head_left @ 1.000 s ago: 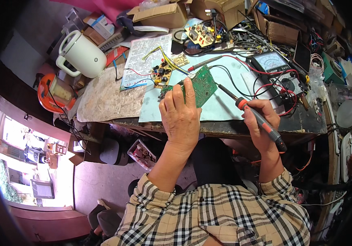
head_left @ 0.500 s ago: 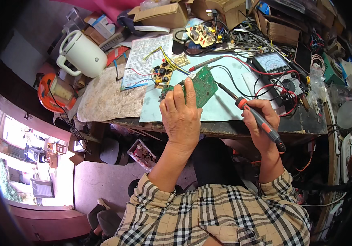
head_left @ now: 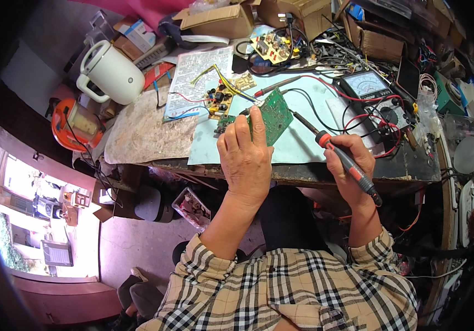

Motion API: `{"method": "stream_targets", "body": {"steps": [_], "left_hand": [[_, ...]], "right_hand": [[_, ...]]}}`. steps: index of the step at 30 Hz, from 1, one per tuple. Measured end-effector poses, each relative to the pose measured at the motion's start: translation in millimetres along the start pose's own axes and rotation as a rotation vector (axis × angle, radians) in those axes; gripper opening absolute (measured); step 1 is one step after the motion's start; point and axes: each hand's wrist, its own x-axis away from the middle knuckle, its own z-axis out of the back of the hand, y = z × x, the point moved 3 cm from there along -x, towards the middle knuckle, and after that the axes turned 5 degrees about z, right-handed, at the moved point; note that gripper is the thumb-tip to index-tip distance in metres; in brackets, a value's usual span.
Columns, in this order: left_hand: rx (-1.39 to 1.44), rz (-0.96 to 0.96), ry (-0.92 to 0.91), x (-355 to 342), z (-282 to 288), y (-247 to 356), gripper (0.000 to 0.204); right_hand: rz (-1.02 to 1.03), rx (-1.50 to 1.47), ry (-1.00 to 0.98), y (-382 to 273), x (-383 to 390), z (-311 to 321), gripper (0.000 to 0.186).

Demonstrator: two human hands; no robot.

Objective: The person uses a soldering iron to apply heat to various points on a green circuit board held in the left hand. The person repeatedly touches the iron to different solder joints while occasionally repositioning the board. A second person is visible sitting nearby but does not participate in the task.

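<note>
My left hand (head_left: 246, 157) grips a green circuit board (head_left: 275, 118) by its near left side, holding it tilted over a pale blue sheet (head_left: 204, 149). In my right hand (head_left: 354, 168) is a soldering iron (head_left: 343, 155) with a grey and red handle, fingers wrapped round it. Its tip ends close to the board's right edge; whether they touch I cannot tell. Behind the green board lies a tan circuit board (head_left: 221, 99), with yellow and dark wires (head_left: 227, 81) running toward the held board. A red test probe (head_left: 273, 87) rests just beyond.
An analog multimeter (head_left: 374, 95) with red and black leads stands at the right. A white jug-like appliance (head_left: 110, 74) and an orange container (head_left: 63, 126) are at the left. Another board (head_left: 275, 45) and cardboard boxes (head_left: 217, 22) crowd the back. Below is a bin (head_left: 192, 207).
My left hand and the green board have shifted very slightly. My right hand and the soldering iron have stayed nearly in place, the handle turned a touch.
</note>
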Motion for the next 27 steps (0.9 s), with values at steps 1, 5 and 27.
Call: {"method": "stream_targets", "body": {"steps": [1,5,27], "left_hand": [[0.0,0.0,0.002,0.3,0.0,-0.4,0.096],[-0.011,0.008,0.003,0.7,1.4,-0.6,0.095],[0.002,-0.011,-0.004,-1.9,2.2,0.9,0.094]], "right_hand": [[-0.011,-0.025,0.021,-0.7,0.9,-0.2,0.019],[-0.02,-0.045,0.04,4.1,3.3,2.4,0.016],[0.013,0.063,-0.057,-1.0,-1.8,-0.5,0.02]]}}
